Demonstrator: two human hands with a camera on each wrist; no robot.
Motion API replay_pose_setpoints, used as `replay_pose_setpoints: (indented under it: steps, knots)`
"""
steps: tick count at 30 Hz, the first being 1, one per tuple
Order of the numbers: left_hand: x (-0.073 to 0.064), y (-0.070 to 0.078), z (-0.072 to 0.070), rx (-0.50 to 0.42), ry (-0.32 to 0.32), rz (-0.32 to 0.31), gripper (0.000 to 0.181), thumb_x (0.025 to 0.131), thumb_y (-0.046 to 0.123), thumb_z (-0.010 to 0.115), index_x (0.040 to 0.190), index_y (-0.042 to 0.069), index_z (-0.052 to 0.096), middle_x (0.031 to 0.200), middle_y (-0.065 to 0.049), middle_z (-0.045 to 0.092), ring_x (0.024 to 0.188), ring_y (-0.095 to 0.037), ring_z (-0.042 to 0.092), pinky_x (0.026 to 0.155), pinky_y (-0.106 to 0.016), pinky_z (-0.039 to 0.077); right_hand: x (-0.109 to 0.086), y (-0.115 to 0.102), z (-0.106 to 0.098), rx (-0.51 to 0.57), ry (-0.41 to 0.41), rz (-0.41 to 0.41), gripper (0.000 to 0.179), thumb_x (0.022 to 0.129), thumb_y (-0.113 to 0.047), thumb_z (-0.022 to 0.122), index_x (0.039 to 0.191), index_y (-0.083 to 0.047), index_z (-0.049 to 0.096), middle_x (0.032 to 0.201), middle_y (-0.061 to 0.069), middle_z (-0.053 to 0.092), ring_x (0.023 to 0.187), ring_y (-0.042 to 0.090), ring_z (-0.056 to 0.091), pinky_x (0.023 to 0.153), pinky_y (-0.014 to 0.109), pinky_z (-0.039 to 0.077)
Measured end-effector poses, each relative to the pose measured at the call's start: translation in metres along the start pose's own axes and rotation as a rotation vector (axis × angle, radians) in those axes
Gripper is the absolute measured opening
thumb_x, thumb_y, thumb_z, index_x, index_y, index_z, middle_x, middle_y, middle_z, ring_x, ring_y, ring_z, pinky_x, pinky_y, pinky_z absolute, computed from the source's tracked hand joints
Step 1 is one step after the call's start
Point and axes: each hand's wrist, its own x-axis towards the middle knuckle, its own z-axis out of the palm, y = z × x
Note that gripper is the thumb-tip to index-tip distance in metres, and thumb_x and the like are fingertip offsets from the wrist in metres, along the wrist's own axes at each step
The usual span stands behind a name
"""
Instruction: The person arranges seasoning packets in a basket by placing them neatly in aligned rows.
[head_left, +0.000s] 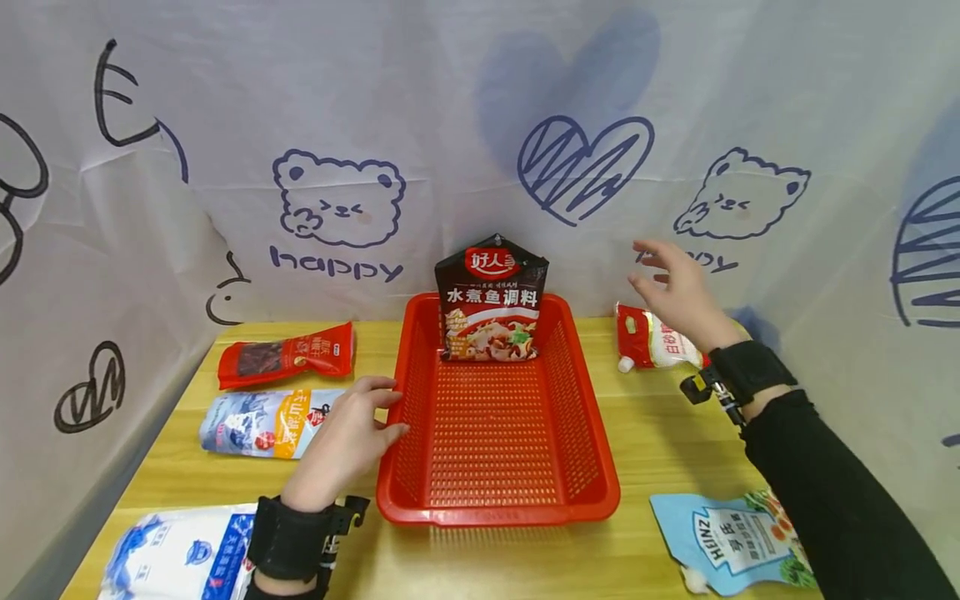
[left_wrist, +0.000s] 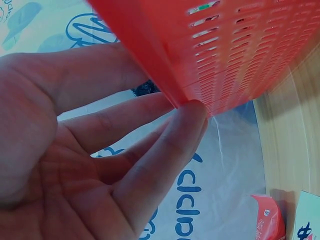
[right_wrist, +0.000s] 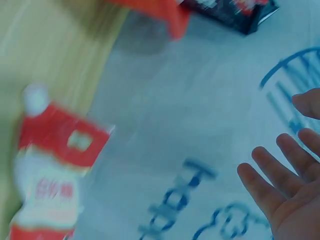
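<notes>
A red plastic basket (head_left: 491, 515) with slotted walls stands on the table. My left hand (head_left: 358, 429) grips its left rim, with a fingertip (left_wrist: 186, 120) against the outside wall and other fingers passing behind the rim in the left wrist view. In the basket's far end a dark seasoning packet (head_left: 491, 304) stands upright, leaning on the back wall. My right hand (head_left: 678, 292) is raised in the air with fingers spread and holds nothing. Below it lies a red and white spouted pouch (head_left: 637, 337), also seen in the right wrist view.
Left of the basket lie a red packet (head_left: 288, 357), a blue and orange bag (head_left: 258, 423) and a white and blue bag (head_left: 180, 554). A light blue Heinz pouch (head_left: 731, 537) lies at the front right. White cloth (head_left: 457, 125) with drawings hangs behind.
</notes>
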Motion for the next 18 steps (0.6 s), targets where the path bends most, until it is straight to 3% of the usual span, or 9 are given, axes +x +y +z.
replay_pose_setpoints:
  steps: [6, 14, 18]
  knots:
    - [-0.001, 0.0, 0.0, 0.006, -0.002, -0.003, 0.039, 0.09, 0.003, 0.078, 0.126, -0.009, 0.069, 0.144, -0.021, 0.056, 0.086, -0.025, 0.073, 0.076, -0.039, 0.063, -0.019, 0.041, -0.01, -0.198, -0.096, 0.058, 0.06, 0.101, -0.012, 0.063, 0.155, 0.001, 0.04, 0.153, 0.028, 0.044, 0.137, 0.048, 0.043, 0.112, 0.067, 0.037]
    - [-0.001, 0.0, -0.001, -0.007, -0.008, -0.015, 0.038, 0.091, 0.002, 0.078, 0.126, -0.009, 0.069, 0.145, -0.022, 0.055, 0.088, -0.026, 0.073, 0.077, -0.039, 0.063, -0.034, 0.099, -0.005, -0.391, -0.3, 0.177, 0.075, 0.097, -0.02, 0.069, 0.159, 0.0, 0.032, 0.158, 0.033, 0.034, 0.141, 0.055, 0.034, 0.115, 0.072, 0.028]
    - [-0.001, 0.0, 0.0, -0.011, -0.005, -0.014, 0.038, 0.091, 0.001, 0.078, 0.126, -0.009, 0.069, 0.145, -0.021, 0.055, 0.088, -0.026, 0.073, 0.077, -0.039, 0.063, -0.042, 0.123, 0.001, -0.455, -0.329, 0.14, 0.078, 0.092, -0.018, 0.074, 0.155, 0.007, 0.035, 0.153, 0.038, 0.037, 0.138, 0.058, 0.037, 0.114, 0.071, 0.03]
